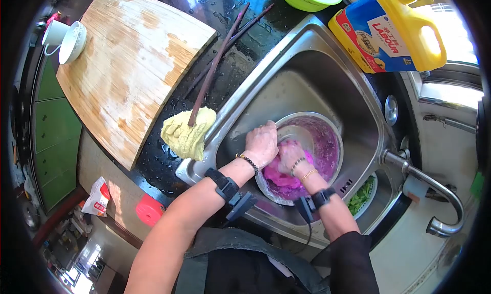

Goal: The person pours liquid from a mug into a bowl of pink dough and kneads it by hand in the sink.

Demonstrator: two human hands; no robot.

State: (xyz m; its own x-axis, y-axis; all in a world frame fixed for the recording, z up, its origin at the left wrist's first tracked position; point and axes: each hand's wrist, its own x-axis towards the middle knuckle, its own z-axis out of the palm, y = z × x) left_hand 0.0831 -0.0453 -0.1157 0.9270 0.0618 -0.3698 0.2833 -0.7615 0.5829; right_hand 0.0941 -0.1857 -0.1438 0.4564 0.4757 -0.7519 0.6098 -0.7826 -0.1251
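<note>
Left hand (262,143), one, closed on left rim of steel bowl (330,140), one; right hand (291,155), one, in pink mass (279,176) inside, finger closure indistinct; steel bowl towards near edge of sink (281,84), basin floor showing farther off; left, on counter (243,63): dark sticks (215,66), two; yellow crumpled item (186,135), one

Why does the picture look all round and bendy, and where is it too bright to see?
Head view: the corners are black and the cutting board's edges bow outward, probably from a very wide lens; the window glares white, hiding what's outside; the black counter has shiny reflections; far things at the lower left look small and fuzzy.
</note>
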